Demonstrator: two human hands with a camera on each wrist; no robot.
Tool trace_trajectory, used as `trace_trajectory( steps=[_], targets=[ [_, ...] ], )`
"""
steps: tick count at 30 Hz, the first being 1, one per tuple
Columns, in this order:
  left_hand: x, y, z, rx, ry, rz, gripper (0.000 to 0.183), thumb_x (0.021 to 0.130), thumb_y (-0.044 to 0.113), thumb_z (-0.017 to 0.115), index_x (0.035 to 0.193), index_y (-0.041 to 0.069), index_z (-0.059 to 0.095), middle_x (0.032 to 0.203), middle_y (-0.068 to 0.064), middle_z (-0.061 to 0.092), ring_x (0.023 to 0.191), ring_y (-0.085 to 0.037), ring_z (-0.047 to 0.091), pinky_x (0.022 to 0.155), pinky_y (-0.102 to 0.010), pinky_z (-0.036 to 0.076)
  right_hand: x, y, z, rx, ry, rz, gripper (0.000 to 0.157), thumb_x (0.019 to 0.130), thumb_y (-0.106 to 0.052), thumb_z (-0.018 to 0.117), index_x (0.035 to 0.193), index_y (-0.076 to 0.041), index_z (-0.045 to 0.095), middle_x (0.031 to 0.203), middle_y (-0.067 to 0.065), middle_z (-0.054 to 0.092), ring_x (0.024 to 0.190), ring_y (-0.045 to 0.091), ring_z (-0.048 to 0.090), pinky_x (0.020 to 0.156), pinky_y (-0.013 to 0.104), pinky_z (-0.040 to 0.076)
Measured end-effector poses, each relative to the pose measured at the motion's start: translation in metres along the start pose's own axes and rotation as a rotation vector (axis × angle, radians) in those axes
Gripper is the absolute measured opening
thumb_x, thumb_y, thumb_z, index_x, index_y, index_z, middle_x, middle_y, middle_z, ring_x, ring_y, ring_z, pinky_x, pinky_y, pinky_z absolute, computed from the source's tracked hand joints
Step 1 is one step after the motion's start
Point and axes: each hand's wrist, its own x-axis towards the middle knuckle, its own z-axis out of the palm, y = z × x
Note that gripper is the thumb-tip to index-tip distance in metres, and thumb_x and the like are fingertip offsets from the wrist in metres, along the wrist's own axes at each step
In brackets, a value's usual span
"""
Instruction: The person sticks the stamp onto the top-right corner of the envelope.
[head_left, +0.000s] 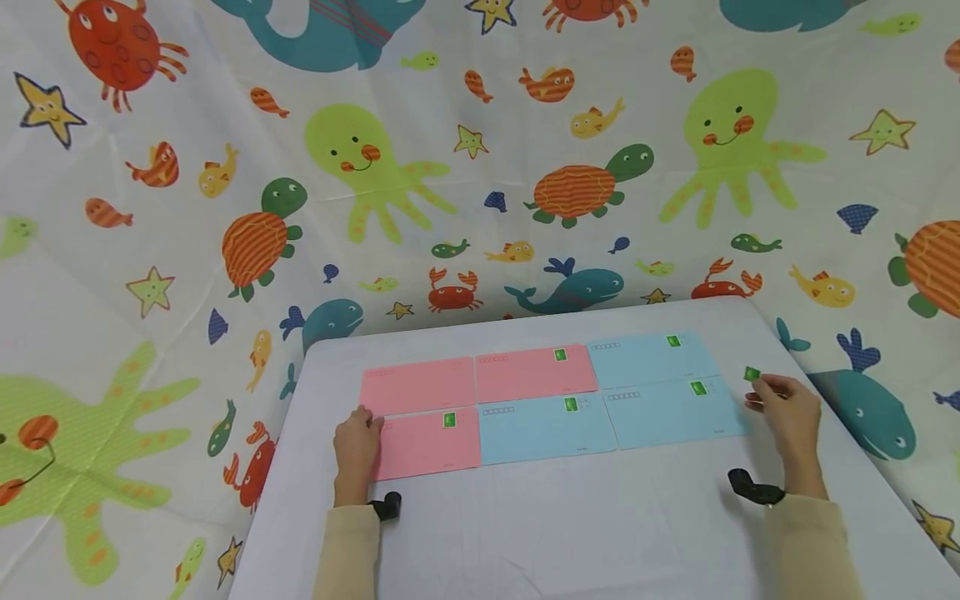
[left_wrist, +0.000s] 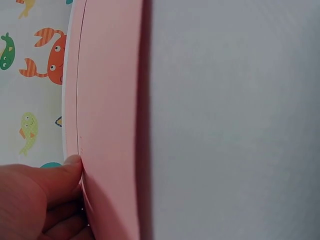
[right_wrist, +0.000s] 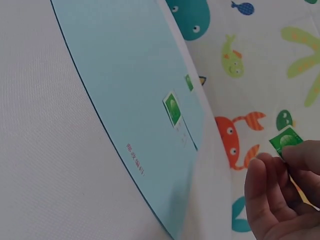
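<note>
My left hand [head_left: 356, 446] is at the left end of the lower pink envelope [head_left: 427, 454], its thumb [left_wrist: 72, 162] near the seam with the upper pink envelope [head_left: 418, 385]. The other left fingers curl at the envelope's edge, partly hidden. My right hand [head_left: 787, 412] is raised beyond the right end of the rows, pinching a small green stamp [right_wrist: 286, 140] between thumb and fingers. Nearest to it lies a light blue envelope [head_left: 675, 417] bearing a green stamp [head_left: 698, 388] at its upper right.
Another pink envelope [head_left: 536, 375] and two more blue ones, the upper blue envelope [head_left: 648, 358] and the lower middle blue envelope [head_left: 547, 433], fill out the two rows, each with a green stamp. All lie on a white-covered table [head_left: 555, 533] before a sea-animal cloth [head_left: 465, 192].
</note>
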Motion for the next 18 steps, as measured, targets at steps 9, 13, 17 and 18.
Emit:
trace_trajectory(
  steps=[9, 13, 17, 18],
  targets=[
    [0.0, 0.001, -0.001, -0.01, -0.024, -0.021, 0.038, 0.099, 0.013, 0.061, 0.128, -0.012, 0.06, 0.139, -0.033, 0.052, 0.131, -0.05, 0.05, 0.108, -0.057, 0.042, -0.005, -0.004, 0.01, -0.031, 0.019, -0.03, 0.053, 0.103, -0.033, 0.051, 0.147, -0.004, 0.046, 0.109, 0.0, 0.058, 0.069, -0.009, 0.056, 0.062, 0.004, 0.049],
    [0.0, -0.001, 0.0, -0.016, -0.021, -0.027, 0.038, 0.099, 0.013, 0.062, 0.128, -0.011, 0.06, 0.14, -0.033, 0.052, 0.131, -0.05, 0.05, 0.109, -0.057, 0.042, -0.008, -0.004, 0.014, -0.064, 0.028, -0.07, 0.049, 0.103, -0.033, 0.05, 0.144, -0.006, 0.051, 0.109, -0.001, 0.059, 0.07, -0.007, 0.055, 0.062, 0.004, 0.048],
    [0.001, -0.002, 0.002, -0.022, -0.02, -0.029, 0.038, 0.099, 0.014, 0.061, 0.128, -0.011, 0.06, 0.141, -0.032, 0.052, 0.132, -0.049, 0.05, 0.109, -0.056, 0.043, -0.012, -0.006, 0.018, -0.085, 0.033, -0.116, 0.046, 0.103, -0.033, 0.05, 0.139, -0.005, 0.056, 0.111, 0.007, 0.064, 0.069, -0.006, 0.056, 0.061, 0.007, 0.048],
    [0.001, -0.002, 0.002, -0.025, -0.021, -0.03, 0.039, 0.099, 0.014, 0.061, 0.129, -0.011, 0.06, 0.141, -0.032, 0.052, 0.133, -0.049, 0.05, 0.109, -0.056, 0.042, -0.013, -0.007, 0.019, -0.091, 0.03, -0.125, 0.046, 0.103, -0.033, 0.049, 0.139, -0.004, 0.056, 0.113, 0.01, 0.065, 0.07, -0.006, 0.056, 0.06, 0.008, 0.048]
  ],
)
